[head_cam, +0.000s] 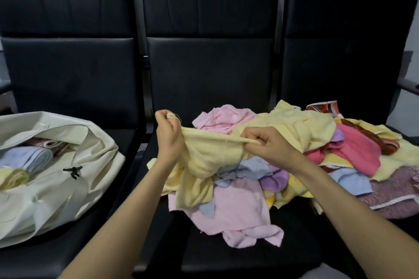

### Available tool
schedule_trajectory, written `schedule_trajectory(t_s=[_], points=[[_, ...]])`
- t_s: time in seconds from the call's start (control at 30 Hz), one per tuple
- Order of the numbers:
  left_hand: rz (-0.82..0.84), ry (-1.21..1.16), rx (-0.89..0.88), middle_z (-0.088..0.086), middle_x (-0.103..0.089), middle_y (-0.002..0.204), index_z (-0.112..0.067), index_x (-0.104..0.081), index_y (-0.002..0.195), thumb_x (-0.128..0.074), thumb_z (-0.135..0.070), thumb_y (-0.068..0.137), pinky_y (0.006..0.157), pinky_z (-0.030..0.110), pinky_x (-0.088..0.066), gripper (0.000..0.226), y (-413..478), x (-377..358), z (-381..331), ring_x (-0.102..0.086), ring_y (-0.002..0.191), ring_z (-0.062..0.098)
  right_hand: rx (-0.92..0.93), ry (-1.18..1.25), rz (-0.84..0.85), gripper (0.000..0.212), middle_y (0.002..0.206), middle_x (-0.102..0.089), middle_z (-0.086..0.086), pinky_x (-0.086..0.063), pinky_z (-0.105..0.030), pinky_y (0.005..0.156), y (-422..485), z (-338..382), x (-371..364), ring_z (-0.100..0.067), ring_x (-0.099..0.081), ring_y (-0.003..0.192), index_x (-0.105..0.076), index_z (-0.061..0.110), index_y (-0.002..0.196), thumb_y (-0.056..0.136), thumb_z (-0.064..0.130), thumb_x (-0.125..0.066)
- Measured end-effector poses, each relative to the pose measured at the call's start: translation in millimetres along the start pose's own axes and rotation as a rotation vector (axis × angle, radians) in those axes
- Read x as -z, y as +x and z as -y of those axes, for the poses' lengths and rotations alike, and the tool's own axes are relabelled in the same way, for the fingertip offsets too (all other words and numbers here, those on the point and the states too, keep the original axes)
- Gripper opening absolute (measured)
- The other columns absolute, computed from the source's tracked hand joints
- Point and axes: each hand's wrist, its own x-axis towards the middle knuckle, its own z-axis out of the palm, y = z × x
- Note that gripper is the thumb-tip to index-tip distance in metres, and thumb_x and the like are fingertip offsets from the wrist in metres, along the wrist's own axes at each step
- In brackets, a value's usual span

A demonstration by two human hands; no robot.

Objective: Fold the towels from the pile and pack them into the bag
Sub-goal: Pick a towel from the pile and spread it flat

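White bag (68, 179) on left seat, mouth open: rolled blue towel (34, 157), yellow towel (13, 178), striped pink one inside. Left hand (169, 133) and right hand (267, 145) both pinched tight on edge of pale yellow towel (210, 156), stretched between them over pile (283, 165) on middle and right seats.

Dim, soft indoor light, no hard shadows. Black seats (210, 70) beyond the hands go nearly featureless, with faint sheen on their upper backs. Pale glare on the white bag (68, 179) left of the left hand (167, 136). Overall soft focus, wide-angle bending at edges, forearms stretched.
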Motion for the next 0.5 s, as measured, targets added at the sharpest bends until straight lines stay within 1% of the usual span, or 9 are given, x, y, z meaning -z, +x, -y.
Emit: schedule_trajectory(t_s=[0.03,0.1,0.17,0.2,0.27,0.33,0.4,0.47,0.5], points=[[0.004,0.005,0.004,-0.006,-0.047,0.080,-0.009,-0.038,0.098,-0.030,-0.008,0.096,0.063,0.021,-0.037,0.009,7,1,-4,-0.045,0.069,0.005,-0.029,-0.015,0.028,0.033,0.057,-0.033,-0.001,-0.029,-0.019,0.054,2,6,3,-0.008,-0.033,0.056,-0.030,0.013,0.057,0.074,0.003,-0.056],[0.013,-0.007,-0.002,-0.007,-0.047,0.082,-0.009,-0.038,0.100,-0.029,-0.009,0.097,0.063,0.015,-0.038,0.010,18,4,-17,-0.045,0.070,0.005,-0.044,-0.058,0.069,0.036,0.055,-0.030,0.013,-0.025,-0.016,0.050,8,18,11,-0.003,-0.028,0.053,-0.031,0.018,0.059,0.080,0.003,-0.056],[-0.006,-0.041,0.016,-0.007,-0.045,0.084,-0.009,-0.038,0.101,-0.027,-0.010,0.097,0.066,0.017,-0.039,0.012,29,8,-31,-0.045,0.073,0.005,-0.090,-0.082,0.129,0.028,0.059,-0.039,0.015,-0.028,-0.016,0.051,13,33,22,-0.002,-0.035,0.055,-0.042,0.013,0.067,0.084,0.009,-0.064],[-0.020,-0.054,0.031,-0.008,-0.045,0.085,-0.010,-0.038,0.103,-0.026,-0.011,0.097,0.068,0.018,-0.040,0.013,35,12,-38,-0.046,0.075,0.005,-0.128,-0.098,0.173,0.021,0.063,-0.047,0.015,-0.033,-0.015,0.052,14,40,29,-0.002,-0.043,0.058,-0.049,0.010,0.077,0.087,0.011,-0.067],[-0.036,-0.050,0.036,-0.007,-0.045,0.088,-0.011,-0.038,0.104,-0.025,-0.012,0.097,0.071,0.023,-0.041,0.015,48,21,-49,-0.046,0.079,0.006,-0.162,-0.218,0.244,0.015,0.069,-0.056,0.020,-0.036,-0.012,0.057,18,56,45,0.003,-0.051,0.063,-0.057,0.009,0.089,0.090,0.021,-0.067],[-0.040,-0.056,0.017,-0.008,-0.045,0.089,-0.012,-0.038,0.105,-0.025,-0.013,0.098,0.070,0.023,-0.041,0.015,61,32,-61,-0.046,0.078,0.005,-0.181,-0.370,0.287,0.029,0.064,-0.049,0.014,-0.031,-0.019,0.056,21,66,64,-0.003,-0.046,0.061,-0.059,0.009,0.080,0.088,0.036,-0.066],[-0.047,-0.080,0.014,-0.009,-0.044,0.090,-0.014,-0.039,0.106,-0.025,-0.014,0.098,0.067,0.021,-0.040,0.016,74,47,-73,-0.045,0.078,0.004,-0.252,-0.445,0.306,0.049,0.061,-0.035,0.004,-0.023,-0.027,0.053,19,76,85,-0.014,-0.034,0.058,-0.050,0.009,0.066,0.082,0.052,-0.068],[-0.024,-0.088,-0.009,-0.010,-0.045,0.091,-0.015,-0.041,0.106,-0.028,-0.015,0.098,0.066,0.019,-0.039,0.015,86,59,-84,-0.045,0.079,0.003,-0.349,-0.518,0.289,0.056,0.058,-0.030,0.003,-0.020,-0.028,0.051,17,86,102,-0.015,-0.029,0.055,-0.045,0.014,0.061,0.074,0.063,-0.069],[0.007,-0.058,-0.047,-0.011,-0.046,0.091,-0.014,-0.042,0.106,-0.029,-0.015,0.099,0.066,0.018,-0.039,0.015,89,63,-89,-0.045,0.079,0.002,-0.390,-0.603,0.284,0.056,0.057,-0.032,0.003,-0.022,-0.029,0.051,16,90,109,-0.015,-0.031,0.054,-0.046,0.014,0.060,0.074,0.063,-0.068]])
